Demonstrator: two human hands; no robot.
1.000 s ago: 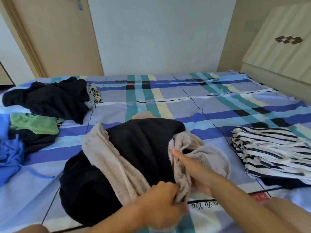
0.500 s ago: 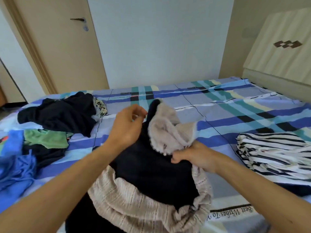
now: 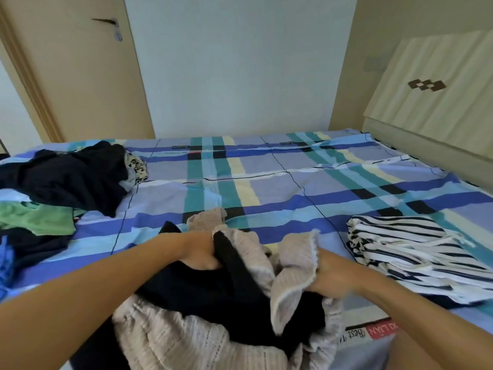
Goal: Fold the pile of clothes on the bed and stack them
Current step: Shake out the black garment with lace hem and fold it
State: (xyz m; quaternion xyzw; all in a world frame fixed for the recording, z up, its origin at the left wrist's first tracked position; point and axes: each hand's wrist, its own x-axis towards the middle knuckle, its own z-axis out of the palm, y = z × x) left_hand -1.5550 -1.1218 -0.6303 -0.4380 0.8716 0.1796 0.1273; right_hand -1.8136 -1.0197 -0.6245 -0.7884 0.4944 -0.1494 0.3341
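The top (image 3: 186,340) is a two-tone piece, black cloth bordered with ribbed beige knit that has a pale, slightly frayed edge; it lies bunched on the near edge of the bed (image 3: 266,182), right in front of the person, with one beige flap sticking up beyond the hands. The left hand (image 3: 198,253) is curled round a narrow black band of it where the beige begins. The right hand (image 3: 333,273) (a little blurred, and partly hidden by the cloth) grips a ruffled beige flap. There are two hands on one garment. To the right lies one folded striped piece (image 3: 413,249), white with dark stripes, and a dark layer shows beneath its near edge. At the far left sits the unfolded pile (image 3: 66,177): one large black garment, one green (image 3: 34,217), one blue (image 3: 5,260) at the frame's edge, a small floral print (image 3: 137,166) peeking from behind the black, and more dark cloth under the green, too tangled to count. The sheet is a blue, teal and yellow plaid.
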